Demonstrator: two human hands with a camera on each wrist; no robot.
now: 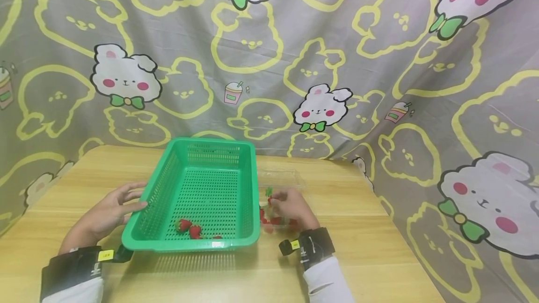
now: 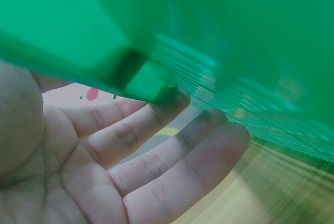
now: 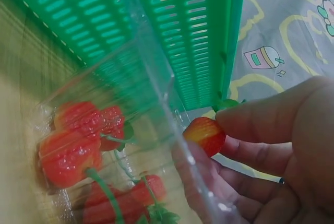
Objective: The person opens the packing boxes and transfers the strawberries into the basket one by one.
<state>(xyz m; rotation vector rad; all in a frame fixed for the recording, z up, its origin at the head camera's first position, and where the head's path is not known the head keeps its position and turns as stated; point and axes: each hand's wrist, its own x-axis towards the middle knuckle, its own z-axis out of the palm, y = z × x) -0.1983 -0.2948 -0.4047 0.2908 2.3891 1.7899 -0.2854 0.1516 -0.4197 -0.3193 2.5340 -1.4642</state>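
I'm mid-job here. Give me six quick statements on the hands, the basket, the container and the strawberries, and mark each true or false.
1. The right hand pinches a strawberry. True.
2. The green plastic basket is full to its rim. False: only a few loose strawberries show, at its near end.
3. The left hand is at the outside of the basket's left side. True.
4. The clear plastic container is left of the basket in the head view. False: it is on the right.
5. The container holds no fruit. False: several other strawberries lie in it.
6. The basket has a perforated floor. True.
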